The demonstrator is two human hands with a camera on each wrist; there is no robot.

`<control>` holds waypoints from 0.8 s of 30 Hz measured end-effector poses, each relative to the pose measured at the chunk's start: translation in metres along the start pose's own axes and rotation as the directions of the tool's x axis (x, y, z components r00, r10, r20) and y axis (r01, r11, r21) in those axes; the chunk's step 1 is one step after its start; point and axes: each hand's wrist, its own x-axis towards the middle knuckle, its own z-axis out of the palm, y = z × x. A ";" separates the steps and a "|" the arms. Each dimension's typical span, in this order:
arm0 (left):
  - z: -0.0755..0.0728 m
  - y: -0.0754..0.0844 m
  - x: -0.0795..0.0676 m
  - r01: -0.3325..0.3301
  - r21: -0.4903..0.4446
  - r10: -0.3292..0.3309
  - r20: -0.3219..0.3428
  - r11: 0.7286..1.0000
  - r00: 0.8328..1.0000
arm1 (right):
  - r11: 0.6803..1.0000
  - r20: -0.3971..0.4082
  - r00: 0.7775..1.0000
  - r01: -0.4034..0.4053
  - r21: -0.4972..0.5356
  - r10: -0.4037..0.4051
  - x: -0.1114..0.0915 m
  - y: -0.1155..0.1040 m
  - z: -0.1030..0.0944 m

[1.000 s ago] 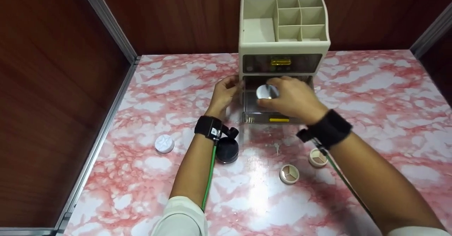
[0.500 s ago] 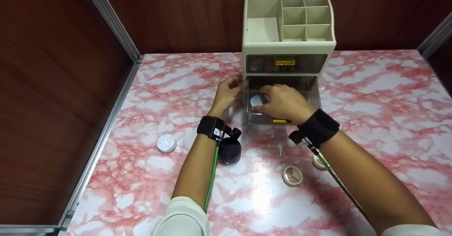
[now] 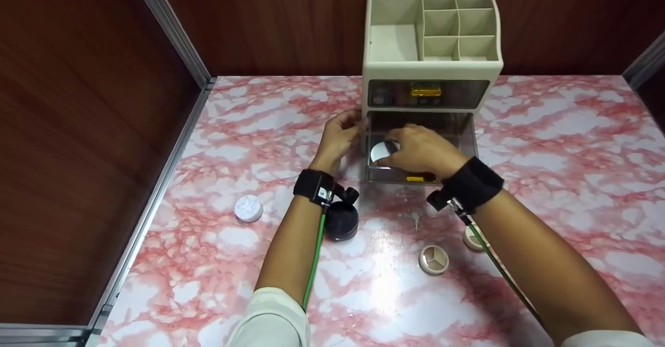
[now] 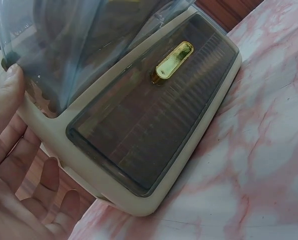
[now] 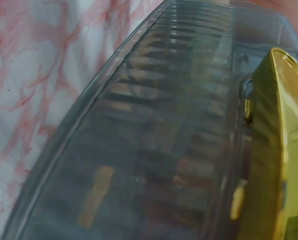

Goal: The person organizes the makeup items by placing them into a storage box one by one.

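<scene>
A cream makeup organizer (image 3: 433, 70) stands at the back, its middle clear drawer (image 3: 382, 174) pulled out. Inside that drawer my right hand (image 3: 423, 149) holds a round silver-topped container (image 3: 382, 151) by its edge, thumb toward the drawer front. My left hand (image 3: 338, 138) grips the organizer's left front edge; the left wrist view shows the thumb (image 4: 11, 87) on the front side by the drawer and the fingers along the side wall. Below sits a shut drawer with a gold handle (image 4: 174, 60). Filling the right wrist view is the drawer front with its gold handle (image 5: 284, 150); the right hand is hidden there.
On the marbled table are a white round tin (image 3: 249, 208), a black round jar (image 3: 341, 223) beside the left wrist, and two round three-pan palettes (image 3: 434, 259), one partly behind the right wrist's cable. Dark wooden panels (image 3: 286, 25) stand behind and left.
My right hand has lowered the silver-topped container into the open drawer, toward its front left. The left hand stays at the organizer's edge. The head view has shifted slightly.
</scene>
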 end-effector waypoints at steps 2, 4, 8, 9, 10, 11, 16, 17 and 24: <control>0.000 0.000 0.000 0.012 -0.006 -0.012 0.007 1.000 1.000 | 1.000 -0.004 1.000 -0.001 0.005 0.001 0.000 0.001 0.001; 0.001 0.000 0.001 0.015 -0.008 -0.014 0.014 1.000 1.000 | 1.000 -0.013 1.000 0.002 0.008 -0.002 0.000 0.001 0.001; 0.001 0.001 0.002 -0.004 0.031 0.003 0.021 1.000 1.000 | 1.000 -0.034 0.999 0.006 0.003 -0.006 0.000 0.002 0.001; 0.000 0.001 0.002 -0.014 0.034 0.013 0.027 0.999 1.000 | 1.000 -0.037 0.999 0.004 0.002 -0.004 0.001 0.002 0.001; 0.000 0.001 0.002 -0.016 0.042 0.015 0.029 0.999 0.999 | 1.000 -0.040 0.999 0.004 0.001 -0.004 0.001 0.002 0.001; 0.000 0.001 0.002 -0.017 0.045 0.016 0.032 0.999 0.999 | 1.000 -0.039 0.999 -0.001 0.001 0.001 0.001 0.001 0.001; -0.003 0.000 0.001 -0.010 0.032 0.008 0.043 0.999 0.999 | 1.000 -0.034 0.999 -0.001 -0.001 0.001 0.002 0.001 0.002; -0.003 0.001 0.001 -0.008 0.032 0.007 0.044 0.999 0.999 | 1.000 -0.036 0.999 -0.001 0.000 0.001 0.002 0.001 0.002; -0.004 0.001 0.001 0.029 0.011 -0.030 0.056 1.000 0.998 | 1.000 -0.051 0.999 -0.001 0.010 0.001 0.003 0.003 0.002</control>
